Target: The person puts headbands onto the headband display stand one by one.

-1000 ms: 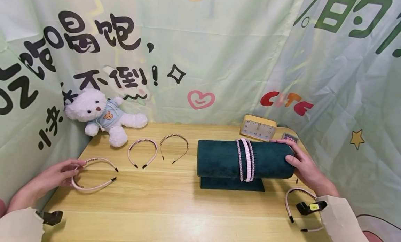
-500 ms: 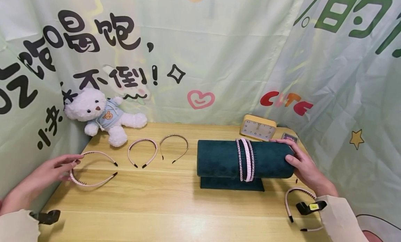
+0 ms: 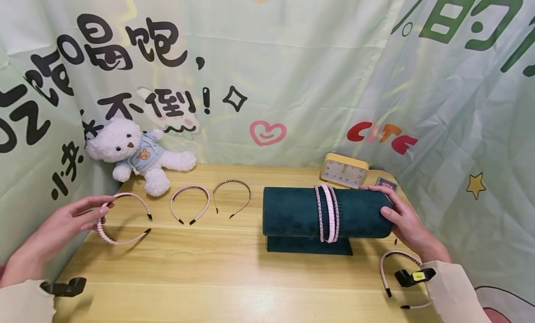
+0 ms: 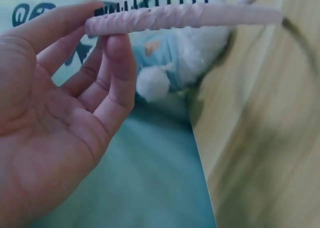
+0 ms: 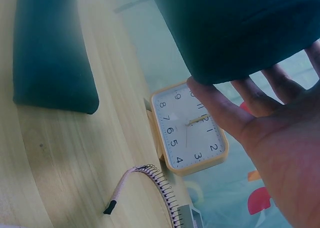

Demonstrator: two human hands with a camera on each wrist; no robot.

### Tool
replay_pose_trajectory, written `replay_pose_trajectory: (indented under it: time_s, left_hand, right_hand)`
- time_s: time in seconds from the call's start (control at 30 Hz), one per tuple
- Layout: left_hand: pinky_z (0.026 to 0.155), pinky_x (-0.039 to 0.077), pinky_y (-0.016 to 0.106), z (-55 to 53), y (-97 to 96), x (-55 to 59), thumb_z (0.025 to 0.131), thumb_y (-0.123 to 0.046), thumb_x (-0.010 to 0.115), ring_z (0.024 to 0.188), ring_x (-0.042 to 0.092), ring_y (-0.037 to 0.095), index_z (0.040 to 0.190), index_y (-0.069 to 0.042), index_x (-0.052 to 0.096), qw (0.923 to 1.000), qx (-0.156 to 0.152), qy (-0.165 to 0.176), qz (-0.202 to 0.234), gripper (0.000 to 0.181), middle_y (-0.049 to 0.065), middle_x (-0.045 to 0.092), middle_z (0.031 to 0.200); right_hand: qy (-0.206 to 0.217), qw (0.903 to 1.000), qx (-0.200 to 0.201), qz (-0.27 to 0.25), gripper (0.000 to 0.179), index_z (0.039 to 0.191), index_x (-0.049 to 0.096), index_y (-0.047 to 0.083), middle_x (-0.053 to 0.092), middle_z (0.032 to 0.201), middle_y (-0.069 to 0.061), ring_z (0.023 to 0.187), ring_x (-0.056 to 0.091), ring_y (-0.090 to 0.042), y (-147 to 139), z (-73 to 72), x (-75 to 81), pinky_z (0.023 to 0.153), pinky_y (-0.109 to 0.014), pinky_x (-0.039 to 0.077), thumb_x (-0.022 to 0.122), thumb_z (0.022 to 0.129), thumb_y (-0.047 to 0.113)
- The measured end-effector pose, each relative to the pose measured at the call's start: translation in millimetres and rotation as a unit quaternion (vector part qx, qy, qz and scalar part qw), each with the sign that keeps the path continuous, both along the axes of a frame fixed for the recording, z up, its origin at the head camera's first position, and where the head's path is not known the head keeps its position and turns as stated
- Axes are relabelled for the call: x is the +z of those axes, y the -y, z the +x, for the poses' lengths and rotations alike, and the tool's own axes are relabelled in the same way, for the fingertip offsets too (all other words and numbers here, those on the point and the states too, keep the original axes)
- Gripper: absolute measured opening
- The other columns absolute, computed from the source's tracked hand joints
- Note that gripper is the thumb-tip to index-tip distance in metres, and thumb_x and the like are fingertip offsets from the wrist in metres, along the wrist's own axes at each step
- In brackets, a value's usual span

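Between thumb and fingers, my left hand (image 3: 71, 220) pinches a pale pink headband (image 3: 109, 237) by its curved middle. The headband is off the table, its black-tipped ends pointing right; dark comb teeth line its inside in the left wrist view. My right hand (image 3: 411, 223) holds the right end of a dark green velvet headband stand (image 3: 292, 211), thumb on the near side and fingers toward the back. Around the stand's roll sit a pink headband (image 3: 330, 216) and two braided ones beside it. In the right wrist view the fingertips are partly hidden by the roll.
A pink headband (image 3: 190, 189) and a thin metallic one (image 3: 231, 181) lie left of the stand. Another pink headband (image 3: 384, 272) lies partly under my right sleeve. A white teddy bear (image 3: 121, 137) and a yellow clock (image 3: 344, 170) sit at the back.
My left hand has raised the pink headband and tilted it, with its tips drifting slightly left. The right hand and the stand have stayed still.
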State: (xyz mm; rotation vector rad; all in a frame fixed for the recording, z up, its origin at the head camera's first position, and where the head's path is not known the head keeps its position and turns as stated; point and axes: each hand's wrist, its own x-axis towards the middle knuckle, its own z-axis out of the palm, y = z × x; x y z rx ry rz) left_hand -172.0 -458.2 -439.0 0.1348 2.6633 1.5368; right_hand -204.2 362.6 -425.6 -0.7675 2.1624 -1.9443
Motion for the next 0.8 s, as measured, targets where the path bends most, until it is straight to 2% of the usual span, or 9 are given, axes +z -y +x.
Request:
replay_pose_trajectory:
  time_s: [0.13,0.33,0.53,0.8]
  left_hand:
    - [0.085,0.059,0.017,-1.7,-10.6,9.8,0.114,-0.016,0.059,0.107,0.066,-0.005,0.154,-0.017,0.059,0.9998,0.005,-0.017,0.007,0.040,-0.024,0.067,0.127]
    - [0.084,0.058,0.017,-3.3,-30.1,27.1,0.113,-0.023,0.062,0.105,0.066,-0.006,0.150,-0.024,0.062,0.9996,0.022,-0.013,-0.008,0.037,-0.026,0.066,0.123]
    - [0.084,0.062,0.025,-9.3,-55.8,38.0,0.114,-0.027,0.061,0.104,0.070,0.000,0.151,-0.022,0.061,0.9999,0.009,-0.005,0.009,0.038,-0.022,0.066,0.128]
    - [0.083,0.064,0.028,-17.2,-89.0,46.2,0.115,-0.027,0.057,0.107,0.069,-0.001,0.151,-0.014,0.062,0.9989,-0.012,-0.026,0.036,0.038,-0.020,0.066,0.135]
  right_hand:
    - [-0.002,1.0000,0.001,0.000,0.051,0.168,0.033,0.012,0.048,0.165,0.009,0.135,0.056,-0.009,-0.1,-0.1,0.0,0.104,-0.025,0.058,0.037,0.117,0.014]
    - [-0.003,1.0000,0.004,-0.003,0.050,0.168,0.034,0.013,0.049,0.165,0.009,0.135,0.057,-0.008,-0.3,-0.2,-0.2,0.104,-0.025,0.057,0.037,0.117,0.014]
    - [-0.001,1.0000,0.001,-0.002,0.050,0.167,0.034,0.012,0.049,0.165,0.009,0.135,0.056,-0.009,-0.7,0.7,0.5,0.104,-0.025,0.057,0.038,0.117,0.014]
    - [-0.004,1.0000,0.000,0.002,0.050,0.167,0.035,0.011,0.048,0.166,0.006,0.135,0.056,-0.008,-0.2,-1.5,0.4,0.103,-0.025,0.057,0.038,0.117,0.013]
